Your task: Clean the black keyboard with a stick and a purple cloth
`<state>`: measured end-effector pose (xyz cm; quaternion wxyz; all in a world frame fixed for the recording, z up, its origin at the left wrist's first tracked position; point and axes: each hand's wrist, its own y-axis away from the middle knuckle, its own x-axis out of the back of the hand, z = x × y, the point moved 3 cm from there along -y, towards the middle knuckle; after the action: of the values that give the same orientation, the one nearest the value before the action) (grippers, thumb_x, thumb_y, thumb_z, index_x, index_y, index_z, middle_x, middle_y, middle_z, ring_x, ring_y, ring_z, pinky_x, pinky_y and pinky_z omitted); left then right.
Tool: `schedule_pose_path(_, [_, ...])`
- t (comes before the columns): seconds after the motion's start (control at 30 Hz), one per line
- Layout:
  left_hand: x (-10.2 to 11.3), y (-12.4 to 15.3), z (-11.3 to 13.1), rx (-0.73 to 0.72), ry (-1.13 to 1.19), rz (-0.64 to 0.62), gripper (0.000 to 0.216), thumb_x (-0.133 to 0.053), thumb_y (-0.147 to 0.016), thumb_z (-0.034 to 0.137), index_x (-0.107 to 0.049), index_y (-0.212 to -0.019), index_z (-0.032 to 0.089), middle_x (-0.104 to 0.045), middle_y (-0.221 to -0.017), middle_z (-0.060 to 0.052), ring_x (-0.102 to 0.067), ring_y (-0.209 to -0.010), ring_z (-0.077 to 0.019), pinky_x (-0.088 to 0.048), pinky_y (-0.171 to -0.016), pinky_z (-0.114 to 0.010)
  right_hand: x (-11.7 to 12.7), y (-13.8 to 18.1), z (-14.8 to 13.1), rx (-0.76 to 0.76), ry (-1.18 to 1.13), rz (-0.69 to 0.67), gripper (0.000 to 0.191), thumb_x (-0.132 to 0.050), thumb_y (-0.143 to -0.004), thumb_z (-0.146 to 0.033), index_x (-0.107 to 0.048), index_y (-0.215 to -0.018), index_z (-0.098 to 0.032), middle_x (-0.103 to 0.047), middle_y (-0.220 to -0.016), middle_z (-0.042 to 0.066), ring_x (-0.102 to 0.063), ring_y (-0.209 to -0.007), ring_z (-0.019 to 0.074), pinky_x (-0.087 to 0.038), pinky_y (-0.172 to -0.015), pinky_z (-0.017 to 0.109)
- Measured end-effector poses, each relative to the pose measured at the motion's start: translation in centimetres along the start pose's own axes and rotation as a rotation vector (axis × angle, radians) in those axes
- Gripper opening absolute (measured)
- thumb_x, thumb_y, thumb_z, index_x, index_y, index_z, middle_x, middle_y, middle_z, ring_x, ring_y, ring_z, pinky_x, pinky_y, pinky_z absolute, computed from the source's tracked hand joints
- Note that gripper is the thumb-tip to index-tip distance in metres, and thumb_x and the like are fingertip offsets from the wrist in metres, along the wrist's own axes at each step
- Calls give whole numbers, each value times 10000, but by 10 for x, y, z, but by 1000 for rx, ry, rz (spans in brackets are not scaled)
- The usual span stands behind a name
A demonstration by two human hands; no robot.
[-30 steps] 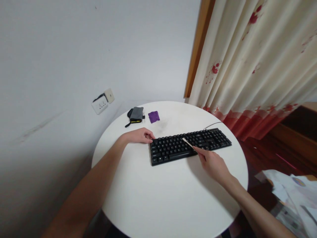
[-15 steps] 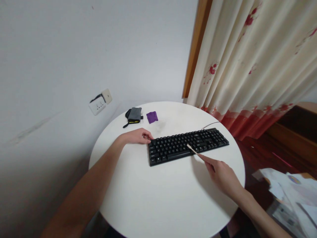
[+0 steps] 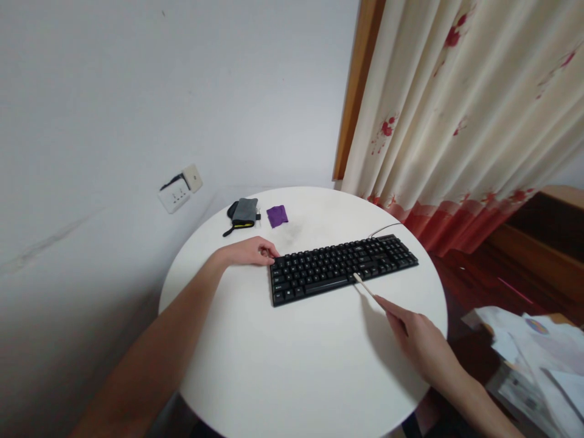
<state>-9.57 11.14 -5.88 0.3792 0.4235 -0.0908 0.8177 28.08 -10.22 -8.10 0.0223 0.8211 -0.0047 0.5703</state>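
A black keyboard (image 3: 340, 267) lies at a slant on the round white table (image 3: 283, 359). At its far left corner, my left hand (image 3: 252, 250) rests on the table with curled fingers gripping the keyboard's edge. My right hand (image 3: 417, 334) is closed around the handle of a slim, pale toothbrush (image 3: 366, 286). The brush's head is over the keyboard's near edge, right of the space bar; whether its bristles touch the keys I cannot tell. The fingers under the handle are partly hidden.
A folded grey cloth (image 3: 245, 211) with a dark item behind it and a purple cloth (image 3: 277, 216) lie near the wall. The keyboard's cable (image 3: 384, 229) runs off the table's far right edge. Papers (image 3: 533, 347) are piled at lower right, beside a curtain (image 3: 438, 121).
My right hand has drawn the toothbrush right and toward me, from among the keys to the keyboard's near edge. My left hand stays at the corner. The whole view has shifted slightly.
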Motion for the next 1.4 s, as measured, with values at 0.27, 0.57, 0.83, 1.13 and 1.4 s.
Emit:
schedule_pose_path(0.27, [-1, -2, -2, 15, -8, 10, 324, -630, -756, 358, -734, -1005, 178, -713, -880, -35, -582, -788, -163, -408, -700, -249, 7, 9, 10, 31, -137, 44, 453, -357, -943, -344, -617, -1304, -256, -744, -980, 81, -700, -919, 266, -513, -771, 309])
schedule_pose_path(0.57, [0, -2, -2, 10, -22, 1, 317, -631, -771, 353, -730, -1018, 181, -716, -905, -36, -586, -804, -161, -411, -704, -242, 16, -45, -31, 104, -235, 196, 437, -361, -970, -355, -597, -1315, -225, -724, -1064, 101, -686, -943, 255, -507, -833, 339])
schedule_pose_path(0.83, [-1, -2, -6, 0, -27, 2, 316, -637, -769, 361, -732, -1017, 191, -718, -917, -36, -598, -815, -167, -421, -706, -242, 5, -99, -80, 151, -9, 128, 413, -336, -987, -291, -589, -1313, -290, -726, -1038, 75, -683, -930, 233, -494, -796, 324])
schedule_pose_path(1.13, [0, -3, -5, 0, 7, -8, 316, -644, -761, 366, -733, -1007, 187, -716, -908, -33, -587, -805, -163, -416, -707, -242, 4, -87, -64, 136, 104, 112, 421, -330, -984, -305, -575, -1324, -343, -733, -992, 69, -691, -874, 244, -493, -731, 342])
schedule_pose_path(1.4, [0, -2, -2, 6, 16, -4, 331, -648, -740, 362, -736, -1004, 181, -715, -904, -35, -582, -804, -165, -418, -715, -248, 8, -62, -41, 82, 133, 97, 417, -331, -994, -326, -557, -1343, -359, -733, -1006, 63, -693, -867, 246, -483, -716, 325])
